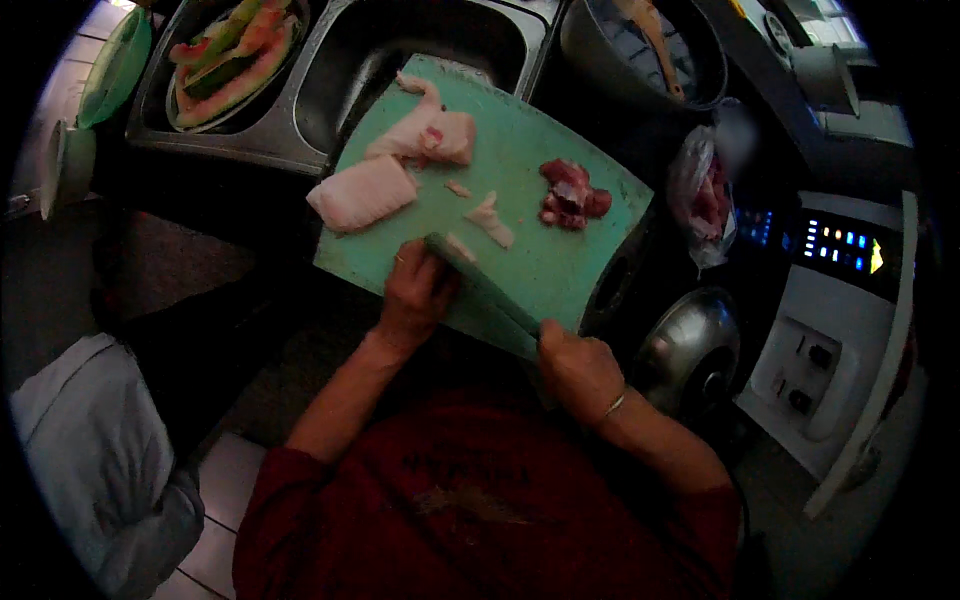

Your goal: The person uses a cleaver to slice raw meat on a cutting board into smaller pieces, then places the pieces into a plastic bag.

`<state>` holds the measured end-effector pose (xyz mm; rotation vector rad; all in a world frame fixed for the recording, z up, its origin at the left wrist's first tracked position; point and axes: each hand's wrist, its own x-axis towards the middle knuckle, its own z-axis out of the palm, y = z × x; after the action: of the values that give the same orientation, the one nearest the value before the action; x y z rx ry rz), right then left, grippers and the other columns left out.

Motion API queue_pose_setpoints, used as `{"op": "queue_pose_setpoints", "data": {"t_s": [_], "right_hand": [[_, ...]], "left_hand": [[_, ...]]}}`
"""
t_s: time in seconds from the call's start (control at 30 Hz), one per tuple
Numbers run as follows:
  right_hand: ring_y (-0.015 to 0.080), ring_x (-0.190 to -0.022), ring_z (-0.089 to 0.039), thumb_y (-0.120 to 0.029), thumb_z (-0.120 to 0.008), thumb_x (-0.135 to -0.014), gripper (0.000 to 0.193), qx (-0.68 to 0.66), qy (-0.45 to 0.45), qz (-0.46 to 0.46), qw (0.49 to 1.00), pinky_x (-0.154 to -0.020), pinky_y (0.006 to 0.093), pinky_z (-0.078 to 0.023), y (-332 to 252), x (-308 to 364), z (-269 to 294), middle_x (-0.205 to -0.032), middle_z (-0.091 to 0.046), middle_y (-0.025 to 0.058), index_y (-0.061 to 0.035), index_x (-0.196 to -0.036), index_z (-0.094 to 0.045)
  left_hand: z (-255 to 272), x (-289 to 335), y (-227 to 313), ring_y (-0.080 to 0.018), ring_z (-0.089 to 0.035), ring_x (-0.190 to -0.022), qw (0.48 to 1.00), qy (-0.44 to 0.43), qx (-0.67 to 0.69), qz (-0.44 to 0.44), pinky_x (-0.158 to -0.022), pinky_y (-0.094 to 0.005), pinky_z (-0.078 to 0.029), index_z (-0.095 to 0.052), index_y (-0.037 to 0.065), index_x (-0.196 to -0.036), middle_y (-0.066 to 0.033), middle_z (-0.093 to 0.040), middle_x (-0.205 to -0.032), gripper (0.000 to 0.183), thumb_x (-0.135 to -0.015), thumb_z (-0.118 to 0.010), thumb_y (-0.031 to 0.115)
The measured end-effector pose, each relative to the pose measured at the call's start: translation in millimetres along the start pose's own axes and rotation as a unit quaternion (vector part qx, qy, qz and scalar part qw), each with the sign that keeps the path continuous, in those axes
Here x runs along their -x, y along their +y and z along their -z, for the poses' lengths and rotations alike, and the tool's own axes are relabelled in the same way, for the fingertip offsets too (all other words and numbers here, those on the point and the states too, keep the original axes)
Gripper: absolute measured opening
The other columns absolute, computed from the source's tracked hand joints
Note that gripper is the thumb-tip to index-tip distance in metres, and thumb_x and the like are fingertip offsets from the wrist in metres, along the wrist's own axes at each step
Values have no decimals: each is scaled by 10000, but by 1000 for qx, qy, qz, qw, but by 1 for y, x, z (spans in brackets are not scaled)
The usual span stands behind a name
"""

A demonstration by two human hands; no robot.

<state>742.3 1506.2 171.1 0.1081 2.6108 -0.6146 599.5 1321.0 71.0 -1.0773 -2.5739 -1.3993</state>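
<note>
My right hand (582, 375) is closed round the handle of a knife. The dark, wide knife blade (487, 290) slants up and left across the near edge of a green cutting board (570, 270). At the blade's far end my left hand (412, 292) has its fingers curled; what they hold is hidden. A thin pale strip (460, 247) lies by the blade. Beyond the left hand lie a thick pale slab of meat with skin (362, 194) and a second slab (440, 137). Small fatty scraps (490, 220) lie mid-board, and red meat chunks (572, 195) sit to the right.
A metal sink (330, 75) stands behind the board, with a bowl of watermelon rinds (240, 75) in its left part. A pot (590, 50) holding a wooden spatula (655, 45) is at the back right. Rightward are bagged meat (708, 195) and a domed metal lid (690, 345).
</note>
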Motion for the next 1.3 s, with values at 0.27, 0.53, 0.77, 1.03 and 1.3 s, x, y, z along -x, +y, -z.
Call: {"op": "queue_pose_setpoints", "data": {"t_s": [0.27, 0.53, 0.77, 1.03, 1.3], "right_hand": [[432, -713, -650, -68, -460, -877, 94, -17, -77, -45, 996, -619, 527, -516, -16, -39, 16, -794, -652, 241, -16, -955, -462], [425, -695, -646, -65, -525, -831, 122, 18, 27, 29, 999, -590, 496, -520, -15, -60, -5, -743, -632, 217, -16, -929, -470], [417, -693, -654, -57, -499, -849, 102, 1, -15, -40, 999, -595, 520, -517, 11, -8, -1, -775, -649, 224, -11, -933, -463], [382, -625, -631, -87, -502, -868, 71, 29, 50, 10, 998, -520, 480, -503, -3, -3, 11, -710, -615, 160, -39, -903, -464], [386, -627, -628, -71, -494, -867, 104, 28, 14, 8, 999, -530, 479, -506, -8, 9, 2, -722, -613, 170, -27, -952, -452]], "left_hand": [[3, -1, -5, -370, -563, -908, 1000, -7, 1, -23, -771, -443, -497, -604, -1, -983, -178, -566, -1007, 276, -725, -694, 33], [-5, 9, -13, -424, -556, -1004, 1000, -21, 0, -10, -872, -458, -479, -578, -17, -1123, -215, -557, -1138, 413, -729, -698, 4], [-3, 7, -4, -410, -533, -1029, 1000, 7, -27, -5, -875, -446, -474, -544, -24, -1116, -216, -542, -1119, 380, -771, -694, 30], [7, 14, -7, -427, -525, -1047, 1000, -1, 11, -10, -901, -462, -460, -539, -41, -1133, -225, -533, -1150, 367, -790, -668, -8], [4, 19, -14, -426, -540, -1015, 1000, -19, 11, -17, -877, -454, -474, -572, -33, -1032, -232, -541, -1100, 305, -749, -681, -4]]}}
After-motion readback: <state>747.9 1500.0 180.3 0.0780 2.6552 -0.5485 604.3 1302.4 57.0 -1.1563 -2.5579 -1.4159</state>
